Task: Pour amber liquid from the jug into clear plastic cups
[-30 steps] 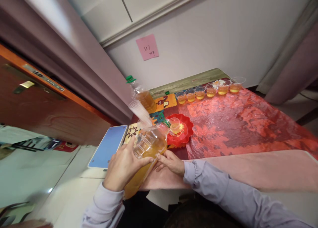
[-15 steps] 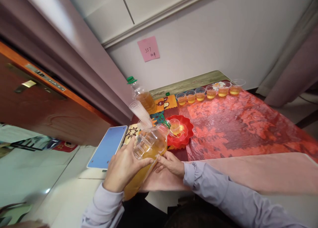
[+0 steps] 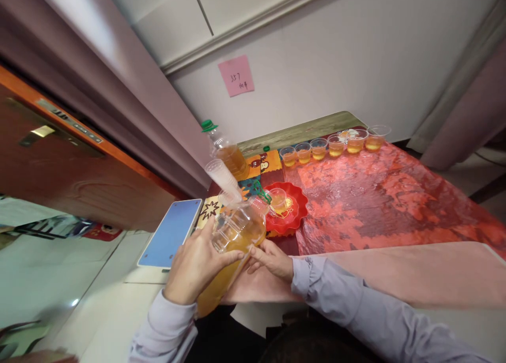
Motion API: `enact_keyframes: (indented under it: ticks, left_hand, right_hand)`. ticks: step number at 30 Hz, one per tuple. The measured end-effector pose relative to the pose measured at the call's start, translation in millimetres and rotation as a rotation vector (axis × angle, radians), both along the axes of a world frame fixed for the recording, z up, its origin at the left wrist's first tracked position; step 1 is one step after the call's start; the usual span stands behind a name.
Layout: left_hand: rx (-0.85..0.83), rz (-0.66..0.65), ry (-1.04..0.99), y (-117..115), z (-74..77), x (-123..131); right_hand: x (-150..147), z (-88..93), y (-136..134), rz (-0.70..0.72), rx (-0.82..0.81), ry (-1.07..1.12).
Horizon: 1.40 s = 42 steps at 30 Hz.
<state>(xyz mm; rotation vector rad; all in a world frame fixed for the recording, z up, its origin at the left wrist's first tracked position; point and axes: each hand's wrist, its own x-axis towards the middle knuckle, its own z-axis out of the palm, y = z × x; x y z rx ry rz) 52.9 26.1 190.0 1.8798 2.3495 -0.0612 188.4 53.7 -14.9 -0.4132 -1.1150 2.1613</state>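
My left hand (image 3: 193,268) is wrapped round a big clear plastic bottle (image 3: 233,242) of orange-brown liquid. The bottle is tilted, its mouth at the rim of a small clear cup (image 3: 278,198). That cup stands on a red scalloped plate (image 3: 294,211) and holds a little of the same liquid. My right hand (image 3: 271,260) lies against the bottle's lower side, fingers curled on it. Both sleeves are pale lilac.
A row of several filled small cups (image 3: 336,144) stands at the table's far edge on a red patterned cover (image 3: 375,194). A second bottle with a green cap (image 3: 225,152), a leaning stack of empty cups (image 3: 221,178) and a blue tablet (image 3: 172,231) lie to the left.
Almost nothing differs: the view has shifted slightly, and the bottle stays tilted over the cup on the red plate.
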Motion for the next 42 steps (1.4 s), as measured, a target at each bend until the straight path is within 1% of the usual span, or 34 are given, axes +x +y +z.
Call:
enact_keyframes:
  ticks: [5,9,12,16,21,24,28,30,31,33,35,38,40,42]
  left_hand:
    - [-0.011,0.0,-0.016,0,-2.3,-2]
    - [0.04,0.005,-0.068,-2,-12.0,-11]
    - [0.124,0.0,-0.146,-8,-24.5,-20]
    - [0.264,0.002,-0.271,-22,-47.0,-33]
    - [0.425,0.096,-0.391,-47,-73.7,-44]
    - [0.488,0.133,-0.438,-63,-84.6,-47]
    - [0.548,0.146,-0.409,-78,-95.6,-47]
    - [0.573,0.157,-0.379,-81,-100.4,-45]
    - [0.583,0.161,-0.362,-82,-102.5,-44]
    - [0.589,0.171,-0.347,-83,-105.9,-42]
    - [0.592,0.195,-0.356,-84,-108.0,-41]
    - [0.586,0.226,-0.364,-84,-108.8,-41]
    - [0.585,0.233,-0.36,-84,-108.1,-42]
    - [0.599,0.251,-0.365,-86,-107.1,-42]
  right_hand:
    - [0,-2.3,1,0.004,0.014,0.006]
    - [0,-4.3,1,-0.025,0.032,-0.003]
    - [1,-4.9,2,-0.07,0.064,-0.022]
    - [3,-2.7,3,-0.114,0.115,-0.007]
    - [7,4.4,5,-0.088,0.178,0.071]
    - [6,4.7,5,-0.069,0.219,0.077]
    - [4,1.7,2,-0.065,0.294,0.026]
    - [9,4.7,-2,-0.092,0.375,-0.051]
    - [14,8.2,-4,-0.119,0.437,-0.123]
    - [28,19.2,-5,-0.196,0.589,-0.32]
    - [47,33.7,-1,-0.284,0.739,-0.509]
    - [79,55.5,23,-0.45,0.87,-0.699]
    - [98,66.3,49,-0.576,0.908,-0.815]
    - [111,72.8,77,-0.664,0.947,-0.94]
